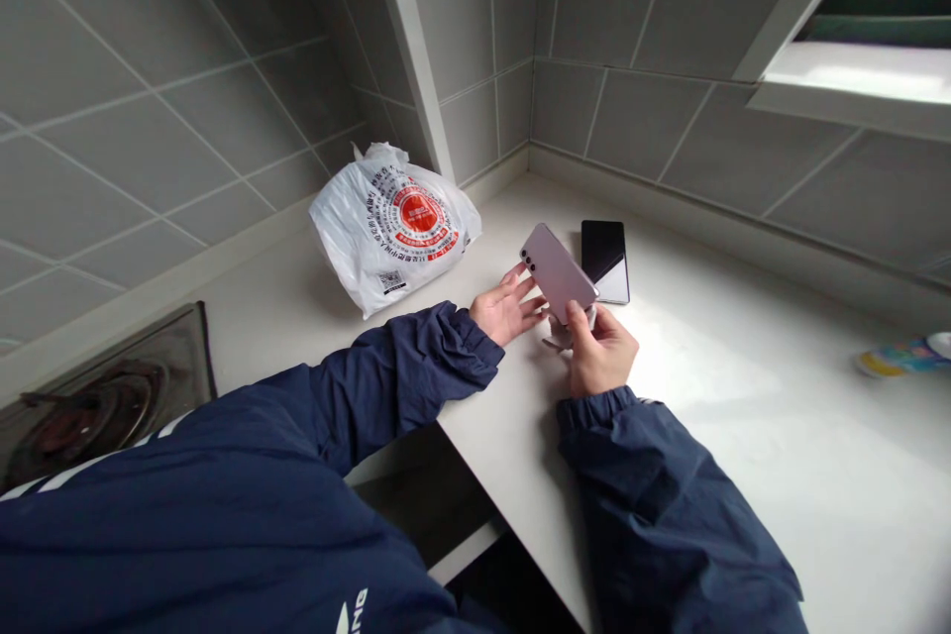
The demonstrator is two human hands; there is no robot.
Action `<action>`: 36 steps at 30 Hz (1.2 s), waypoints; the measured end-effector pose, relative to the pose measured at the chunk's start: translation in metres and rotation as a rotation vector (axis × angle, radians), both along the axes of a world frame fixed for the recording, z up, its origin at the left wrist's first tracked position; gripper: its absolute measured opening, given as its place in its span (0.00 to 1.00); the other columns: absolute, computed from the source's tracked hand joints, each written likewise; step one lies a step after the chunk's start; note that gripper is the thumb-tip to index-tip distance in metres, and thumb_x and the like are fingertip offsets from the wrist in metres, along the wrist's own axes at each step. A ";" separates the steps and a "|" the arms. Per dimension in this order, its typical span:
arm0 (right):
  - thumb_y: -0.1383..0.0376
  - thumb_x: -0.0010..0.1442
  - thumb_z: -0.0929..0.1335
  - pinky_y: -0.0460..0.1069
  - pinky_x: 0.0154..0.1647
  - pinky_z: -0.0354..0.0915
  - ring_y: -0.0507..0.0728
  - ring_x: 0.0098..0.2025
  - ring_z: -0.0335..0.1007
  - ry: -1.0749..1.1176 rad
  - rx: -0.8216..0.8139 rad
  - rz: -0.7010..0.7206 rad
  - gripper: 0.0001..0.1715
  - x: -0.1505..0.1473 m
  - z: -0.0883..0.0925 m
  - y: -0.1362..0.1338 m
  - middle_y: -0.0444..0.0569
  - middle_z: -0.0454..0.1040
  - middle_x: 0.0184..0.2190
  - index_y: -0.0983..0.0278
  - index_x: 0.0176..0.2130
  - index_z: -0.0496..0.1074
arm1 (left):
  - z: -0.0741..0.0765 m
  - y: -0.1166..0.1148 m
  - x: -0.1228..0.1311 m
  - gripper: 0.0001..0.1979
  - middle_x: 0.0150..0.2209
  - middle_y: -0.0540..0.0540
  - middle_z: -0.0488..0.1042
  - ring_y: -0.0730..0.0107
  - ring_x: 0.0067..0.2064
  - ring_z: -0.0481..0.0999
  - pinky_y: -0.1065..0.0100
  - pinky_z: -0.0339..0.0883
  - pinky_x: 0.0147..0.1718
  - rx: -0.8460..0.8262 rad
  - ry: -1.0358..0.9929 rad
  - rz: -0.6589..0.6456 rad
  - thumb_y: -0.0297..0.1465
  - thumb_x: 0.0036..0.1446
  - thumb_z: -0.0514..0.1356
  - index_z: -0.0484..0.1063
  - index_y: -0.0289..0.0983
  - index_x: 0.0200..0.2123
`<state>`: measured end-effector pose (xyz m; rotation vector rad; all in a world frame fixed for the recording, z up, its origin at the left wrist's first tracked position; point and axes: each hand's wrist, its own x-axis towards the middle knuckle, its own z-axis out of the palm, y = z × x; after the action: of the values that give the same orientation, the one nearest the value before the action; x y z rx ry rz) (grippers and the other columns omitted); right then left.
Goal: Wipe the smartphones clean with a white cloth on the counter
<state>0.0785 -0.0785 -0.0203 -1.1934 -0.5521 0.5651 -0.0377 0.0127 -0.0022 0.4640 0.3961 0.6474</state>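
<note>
A pale lilac smartphone (559,269) is held tilted above the counter, its back with several camera lenses facing up. My right hand (603,352) pinches its lower right end, thumb on the back. Beneath that end hangs a small greyish-white piece (559,335), maybe cloth, partly hidden by the hand and phone. With palm up and fingers spread, my left hand (506,309) is beside the phone's left edge; whether its fingertips touch the phone I cannot tell. A second smartphone (606,261), dark screen up, lies flat just behind.
A full white plastic bag (397,223) with red print stands on the white counter (690,396) at left, near the tiled wall. A stove burner (104,396) is farther left. A colourful bottle (902,357) lies at far right. Below the counter's front edge is a dark opening.
</note>
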 end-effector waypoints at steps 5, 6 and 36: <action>0.55 0.48 0.79 0.44 0.31 0.74 0.50 0.30 0.75 0.312 0.052 -0.053 0.23 0.008 -0.007 0.010 0.44 0.80 0.32 0.68 0.39 0.79 | 0.000 -0.002 0.001 0.25 0.59 0.45 0.72 0.65 0.48 0.79 0.57 0.69 0.52 0.055 0.030 0.028 0.32 0.69 0.49 0.60 0.51 0.67; 0.54 0.48 0.79 0.45 0.32 0.75 0.51 0.30 0.76 0.338 0.047 -0.039 0.24 0.009 -0.006 0.010 0.45 0.81 0.32 0.67 0.40 0.78 | 0.001 -0.002 0.002 0.23 0.58 0.45 0.73 0.65 0.48 0.79 0.58 0.69 0.51 0.053 0.038 0.024 0.34 0.70 0.49 0.61 0.49 0.66; 0.52 0.40 0.82 0.44 0.19 0.72 0.51 0.20 0.71 0.496 -0.296 0.637 0.26 0.006 0.009 -0.001 0.47 0.79 0.23 0.67 0.33 0.81 | 0.001 -0.002 0.004 0.40 0.42 0.33 0.81 0.53 0.42 0.83 0.57 0.74 0.45 0.057 0.031 0.119 0.60 0.64 0.47 0.71 0.32 0.58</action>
<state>0.0846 -0.0791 -0.0115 -1.0832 -0.4202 1.4827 -0.0333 0.0110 -0.0008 0.5075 0.4381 0.7691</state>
